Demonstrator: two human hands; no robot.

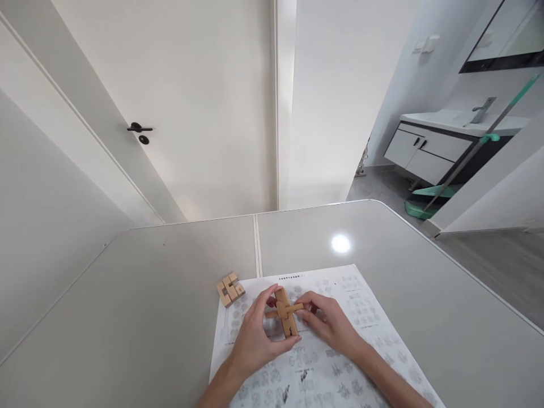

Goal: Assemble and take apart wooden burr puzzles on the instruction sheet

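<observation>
My left hand (257,340) is closed around the two ends of a wooden block puzzle (287,318), thumb at the near end and fingers at the far end. A narrow wooden stick (294,307) crosses the puzzle and juts out to the right. Its right end is pinched between the thumb and fingers of my right hand (327,320). Another piece of wood pokes out on the puzzle's left side, partly hidden by my left fingers. Dark marks show on the puzzle's near part. Both hands are above a printed sheet (310,354) with rows of small puzzle drawings.
A second wooden block puzzle (230,289) lies at the sheet's far left corner. The grey table (178,317) has a seam down its middle and a rounded far edge. Beyond it stand a white door (204,113), a sink cabinet (429,147) and a green dustpan (419,209).
</observation>
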